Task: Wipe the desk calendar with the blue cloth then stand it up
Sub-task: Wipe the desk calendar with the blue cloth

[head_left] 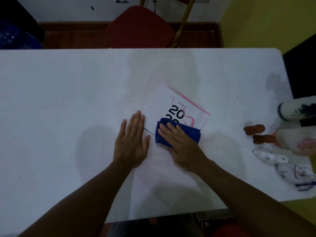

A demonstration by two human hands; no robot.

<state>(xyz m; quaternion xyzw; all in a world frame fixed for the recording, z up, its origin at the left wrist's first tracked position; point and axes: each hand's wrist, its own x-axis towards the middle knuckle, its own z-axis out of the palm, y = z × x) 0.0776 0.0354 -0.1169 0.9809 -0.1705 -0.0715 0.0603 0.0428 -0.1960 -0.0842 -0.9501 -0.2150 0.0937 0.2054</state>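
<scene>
The desk calendar [168, 101] lies flat near the middle of the white table [68, 93], its pink spiral edge pointing to the far right and a black "20" printed on its white cover. A folded blue cloth [191, 132] covers its near corner. My right hand [181, 144] presses flat on the cloth, fingers pointing up-left. My left hand [132, 142] rests flat with fingers spread at the calendar's left edge, palm on the table.
A red padded chair [140, 26] stands behind the far table edge. At the right end of the table lie two brown lumps [254, 130], white patterned vessels [297, 111] and a white crumpled item [283, 166]. The table's right edge is close to them.
</scene>
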